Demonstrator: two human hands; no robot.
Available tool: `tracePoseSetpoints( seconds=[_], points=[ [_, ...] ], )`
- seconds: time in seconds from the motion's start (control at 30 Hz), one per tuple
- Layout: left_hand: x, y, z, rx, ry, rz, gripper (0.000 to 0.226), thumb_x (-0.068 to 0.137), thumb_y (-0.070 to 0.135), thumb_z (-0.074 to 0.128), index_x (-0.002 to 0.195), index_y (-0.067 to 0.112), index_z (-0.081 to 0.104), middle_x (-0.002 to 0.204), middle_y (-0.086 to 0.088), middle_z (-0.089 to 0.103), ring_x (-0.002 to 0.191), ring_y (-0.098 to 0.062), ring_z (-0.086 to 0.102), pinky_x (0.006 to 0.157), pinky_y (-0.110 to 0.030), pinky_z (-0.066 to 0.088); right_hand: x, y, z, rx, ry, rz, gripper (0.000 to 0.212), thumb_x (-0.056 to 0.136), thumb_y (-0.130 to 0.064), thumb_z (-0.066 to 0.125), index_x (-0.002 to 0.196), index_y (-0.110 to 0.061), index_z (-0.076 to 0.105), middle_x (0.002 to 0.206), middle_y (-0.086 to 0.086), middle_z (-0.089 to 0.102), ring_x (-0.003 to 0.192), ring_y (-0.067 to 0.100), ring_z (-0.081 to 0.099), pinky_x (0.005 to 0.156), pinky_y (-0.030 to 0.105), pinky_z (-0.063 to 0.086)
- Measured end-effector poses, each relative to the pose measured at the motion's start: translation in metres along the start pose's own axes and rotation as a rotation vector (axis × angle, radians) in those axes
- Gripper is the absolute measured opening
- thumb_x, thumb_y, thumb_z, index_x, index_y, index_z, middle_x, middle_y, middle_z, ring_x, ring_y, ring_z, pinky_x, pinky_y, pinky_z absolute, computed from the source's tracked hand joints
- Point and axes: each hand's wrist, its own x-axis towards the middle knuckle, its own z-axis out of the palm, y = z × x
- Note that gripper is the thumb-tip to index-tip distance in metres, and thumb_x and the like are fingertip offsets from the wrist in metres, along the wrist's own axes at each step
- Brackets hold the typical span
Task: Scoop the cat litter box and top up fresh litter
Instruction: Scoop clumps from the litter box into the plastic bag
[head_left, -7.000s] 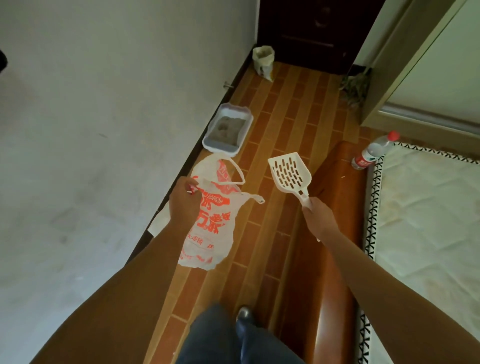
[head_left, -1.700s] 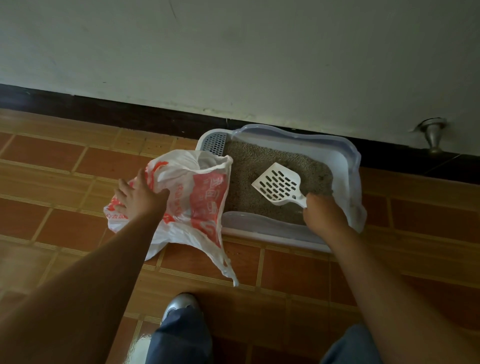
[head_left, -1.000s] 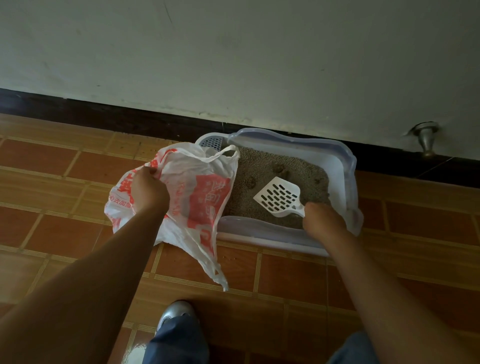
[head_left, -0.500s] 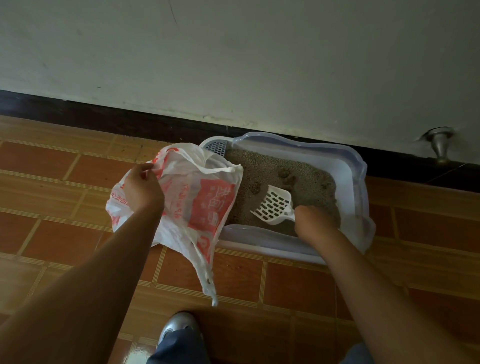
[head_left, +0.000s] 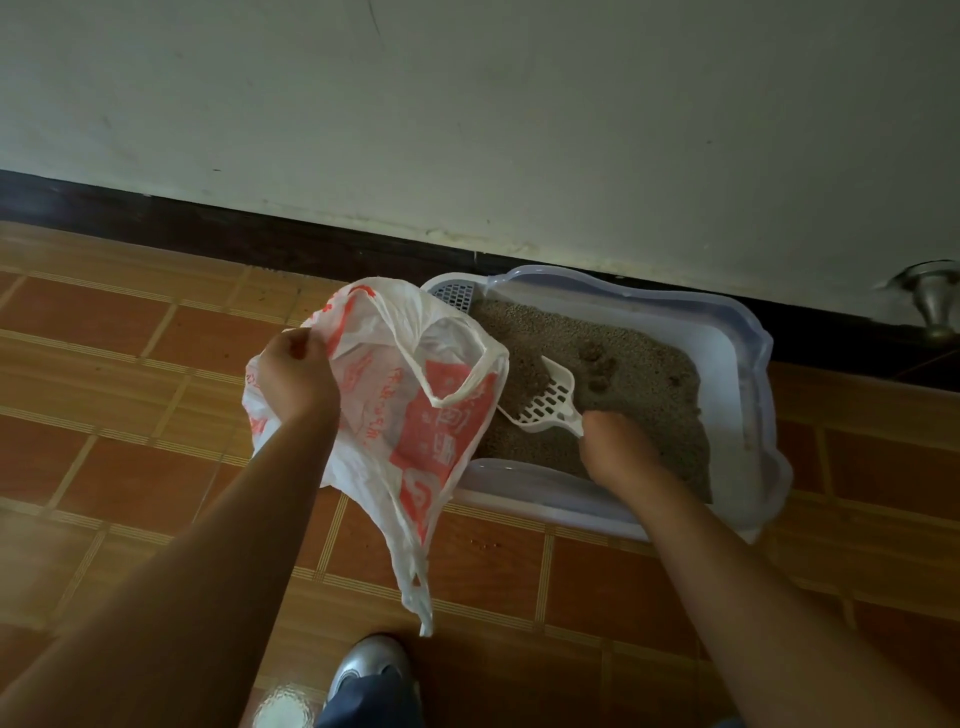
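White scoop (head_left: 548, 402) in litter (head_left: 639, 374), bag (head_left: 395, 410) seemingly overlapping rim (head_left: 519, 482)

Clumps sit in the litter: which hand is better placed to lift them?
Right. The right hand grips the scoop, tilted in the litter beside the clumps; the left hand holds the bag.

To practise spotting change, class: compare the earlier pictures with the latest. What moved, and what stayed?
The scoop tipped from hovering flat to digging into the litter, moving left toward the bag. The right hand still grips its handle; the left hand still holds the bag open at the litter box, which stayed put.
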Motion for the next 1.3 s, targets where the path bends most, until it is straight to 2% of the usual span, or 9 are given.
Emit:
tracePoseSetpoints(
  seconds=[0.1, 0.17, 0.33, 0.47, 0.7, 0.87, 1.0, 1.1, 1.3],
  points=[
    [-0.002, -0.001, -0.001, 0.008, -0.003, -0.019, 0.026, 0.096, 0.020, 0.050, 0.100, 0.003, 0.068, 0.093, -0.015, 0.068, 0.067, -0.016, 0.056, 0.064, -0.023, 0.046, 0.004, 0.006, 0.008, 0.071, 0.029, -0.019, 0.019, 0.095, -0.007, 0.044, 0.106, -0.003, 0.059, 0.105, 0.015, 0.063, 0.093, 0.029, 0.059, 0.067, 0.031, 0.039],
    [-0.004, -0.001, -0.002, -0.004, -0.016, -0.041, 0.025, 0.095, 0.021, 0.052, 0.099, 0.003, 0.069, 0.092, -0.014, 0.069, 0.061, -0.011, 0.051, 0.062, -0.022, 0.046, 0.004, 0.010, 0.011, 0.111, 0.039, -0.037, 0.019, 0.095, -0.009, 0.044, 0.105, -0.003, 0.059, 0.103, 0.015, 0.064, 0.091, 0.029, 0.060, 0.067, 0.031, 0.040],
    [-0.005, 0.004, -0.008, -0.009, -0.013, -0.050, 0.026, 0.094, 0.024, 0.055, 0.112, 0.009, 0.067, 0.107, -0.005, 0.069, 0.094, -0.019, 0.065, 0.087, -0.037, 0.054, 0.001, 0.018, 0.011, 0.197, 0.039, -0.065, 0.021, 0.096, -0.011, 0.044, 0.109, -0.003, 0.058, 0.103, 0.015, 0.063, 0.090, 0.028, 0.059, 0.070, 0.033, 0.042],
    [-0.005, 0.007, -0.012, -0.011, -0.013, -0.019, 0.025, 0.094, 0.026, 0.053, 0.109, 0.012, 0.068, 0.104, -0.005, 0.069, 0.095, -0.021, 0.065, 0.088, -0.040, 0.054, -0.006, 0.023, 0.002, 0.249, 0.072, -0.076, 0.022, 0.096, -0.013, 0.044, 0.114, -0.005, 0.055, 0.106, 0.013, 0.060, 0.087, 0.024, 0.054, 0.069, 0.030, 0.039],
    [-0.012, 0.015, -0.008, -0.035, -0.081, -0.004, 0.027, 0.096, 0.025, 0.052, 0.114, 0.010, 0.065, 0.100, -0.002, 0.066, 0.082, -0.011, 0.060, 0.059, -0.015, 0.043, -0.017, 0.030, -0.010, 0.269, 0.125, -0.084, 0.022, 0.097, -0.012, 0.043, 0.114, -0.005, 0.054, 0.104, 0.013, 0.058, 0.080, 0.018, 0.048, 0.066, 0.028, 0.034],
    [-0.013, 0.018, -0.006, -0.057, -0.112, 0.020, 0.025, 0.095, 0.024, 0.052, 0.112, 0.010, 0.064, 0.097, 0.000, 0.064, 0.081, -0.011, 0.059, 0.067, -0.019, 0.047, -0.020, 0.027, -0.018, 0.266, 0.156, -0.072, 0.024, 0.097, -0.013, 0.041, 0.117, -0.005, 0.052, 0.105, 0.012, 0.057, 0.082, 0.017, 0.047, 0.067, 0.028, 0.033],
    [-0.010, 0.018, -0.008, -0.028, -0.104, 0.052, 0.025, 0.095, 0.026, 0.051, 0.111, 0.012, 0.066, 0.098, 0.000, 0.066, 0.086, -0.016, 0.063, 0.077, -0.030, 0.053, -0.024, 0.029, -0.025, 0.263, 0.190, -0.091, 0.023, 0.098, -0.014, 0.040, 0.115, -0.005, 0.053, 0.093, 0.006, 0.052, 0.076, 0.017, 0.047, 0.053, 0.025, 0.029],
    [-0.007, 0.019, -0.011, -0.010, -0.102, 0.063, 0.027, 0.095, 0.028, 0.051, 0.112, 0.013, 0.066, 0.105, -0.004, 0.068, 0.092, -0.020, 0.065, 0.083, -0.038, 0.055, -0.025, 0.029, -0.028, 0.293, 0.206, -0.101, 0.023, 0.097, -0.013, 0.041, 0.115, -0.005, 0.053, 0.092, 0.004, 0.051, 0.078, 0.018, 0.048, 0.060, 0.028, 0.032],
    [-0.006, 0.022, -0.014, -0.025, -0.099, 0.082, 0.025, 0.096, 0.025, 0.051, 0.109, 0.011, 0.066, 0.102, -0.007, 0.069, 0.090, -0.022, 0.065, 0.084, -0.038, 0.055, -0.028, 0.030, -0.029, 0.287, 0.193, -0.095, 0.024, 0.097, -0.013, 0.042, 0.116, -0.005, 0.053, 0.095, 0.007, 0.055, 0.081, 0.020, 0.054, 0.065, 0.027, 0.036]
  ],
)
